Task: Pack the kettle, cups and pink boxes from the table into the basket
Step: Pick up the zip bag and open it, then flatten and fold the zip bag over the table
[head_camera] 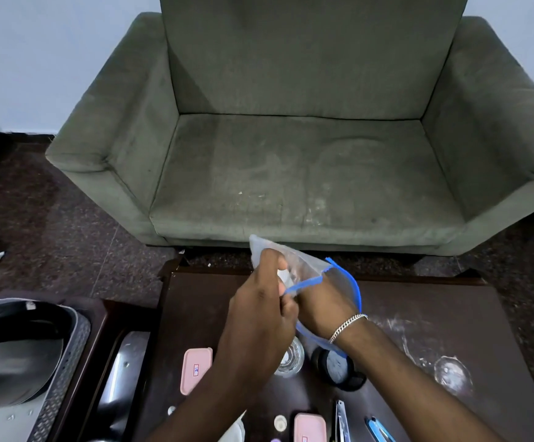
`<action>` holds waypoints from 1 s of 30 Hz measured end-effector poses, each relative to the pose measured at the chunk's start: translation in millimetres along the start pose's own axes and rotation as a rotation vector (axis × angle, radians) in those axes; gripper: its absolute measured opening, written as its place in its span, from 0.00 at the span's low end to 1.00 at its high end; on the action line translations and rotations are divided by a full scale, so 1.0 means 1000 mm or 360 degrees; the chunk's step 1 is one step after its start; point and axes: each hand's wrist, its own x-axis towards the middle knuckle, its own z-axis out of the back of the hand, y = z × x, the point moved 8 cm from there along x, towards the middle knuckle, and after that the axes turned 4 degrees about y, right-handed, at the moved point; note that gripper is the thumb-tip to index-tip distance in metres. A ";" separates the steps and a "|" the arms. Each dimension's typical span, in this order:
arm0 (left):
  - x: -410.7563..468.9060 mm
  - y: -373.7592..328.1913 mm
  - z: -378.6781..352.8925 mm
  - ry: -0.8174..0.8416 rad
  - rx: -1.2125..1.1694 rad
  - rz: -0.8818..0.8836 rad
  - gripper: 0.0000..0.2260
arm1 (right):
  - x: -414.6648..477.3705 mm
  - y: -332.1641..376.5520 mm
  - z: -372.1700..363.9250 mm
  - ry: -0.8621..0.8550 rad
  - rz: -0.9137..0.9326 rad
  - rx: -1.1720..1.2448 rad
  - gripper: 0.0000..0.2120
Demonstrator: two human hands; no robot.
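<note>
Above the dark table (450,314), my left hand (259,301) pinches a clear zip bag (303,266) with a blue seal, near its mouth. My right hand (323,309), with a silver bracelet on the wrist, is pushed into the bag's mouth, and the blue rim loops around the wrist. Its fingers are hidden behind my left hand. Something small and white shows inside the bag. Below my hands on the table lie a pink box (195,370), a second pink box (310,427), a clear glass cup (291,358) and a round black-rimmed cup (339,368). The grey basket (68,355) stands at the left.
A green armchair (307,170) fills the space behind the table. A shiny metal tray (122,374) lies between basket and table. Metal clippers (340,421) and a blue tool (378,427) lie at the table's near edge. A dark object sits inside the basket.
</note>
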 end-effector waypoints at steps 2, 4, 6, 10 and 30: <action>0.000 0.003 0.002 -0.0021 0.0052 0.0026 0.21 | 0.000 0.005 -0.002 0.0014 0.0090 0.0024 0.12; 0.000 0.007 0.004 -0.0036 0.0102 0.0069 0.21 | -0.002 0.005 0.006 -0.0155 0.0159 0.0127 0.05; 0.000 0.010 0.006 -0.0050 0.0140 0.0109 0.20 | -0.009 0.011 0.017 -0.0246 0.0205 0.0089 0.03; 0.003 0.015 0.014 -0.0096 0.0189 0.0209 0.22 | -0.032 0.025 0.042 -0.0556 0.0332 -0.0151 0.06; 0.001 0.036 0.039 -0.0190 0.0333 0.0336 0.19 | -0.105 -0.123 0.088 -0.0538 -0.0196 0.1139 0.10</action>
